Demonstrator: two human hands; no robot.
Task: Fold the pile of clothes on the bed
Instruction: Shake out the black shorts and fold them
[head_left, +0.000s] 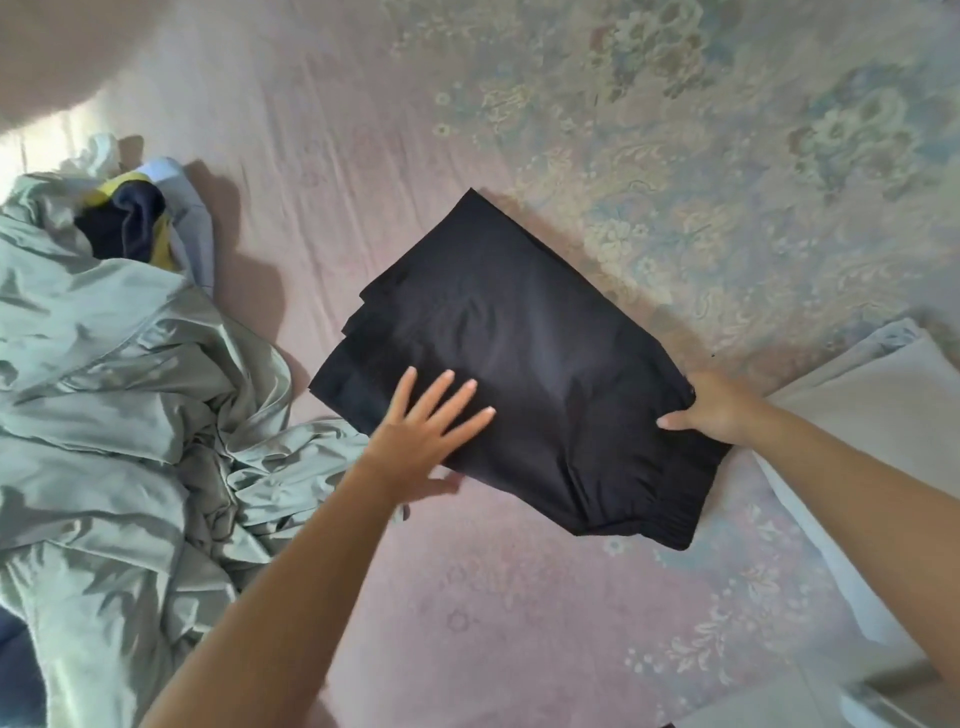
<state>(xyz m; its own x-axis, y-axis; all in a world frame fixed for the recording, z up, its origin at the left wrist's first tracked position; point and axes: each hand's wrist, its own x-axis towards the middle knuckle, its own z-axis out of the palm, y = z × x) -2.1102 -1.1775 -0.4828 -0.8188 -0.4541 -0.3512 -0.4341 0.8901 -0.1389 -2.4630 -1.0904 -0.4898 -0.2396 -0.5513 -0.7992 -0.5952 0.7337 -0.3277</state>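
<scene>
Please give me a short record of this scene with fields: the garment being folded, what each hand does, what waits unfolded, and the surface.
garment: black garment, folded flat on the bed
left hand: fingers spread, pressing on the garment's near-left part
right hand: grips the garment's right edge
unfolded: pale green garment, crumpled at the left; a dark and yellow piece behind it
surface: pink floral bedspread

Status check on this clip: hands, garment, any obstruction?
Left hand flat on black folded garment, fingers straight. Right hand grips its right edge. Unfolded green pile waits at left. Nothing in the way.
</scene>
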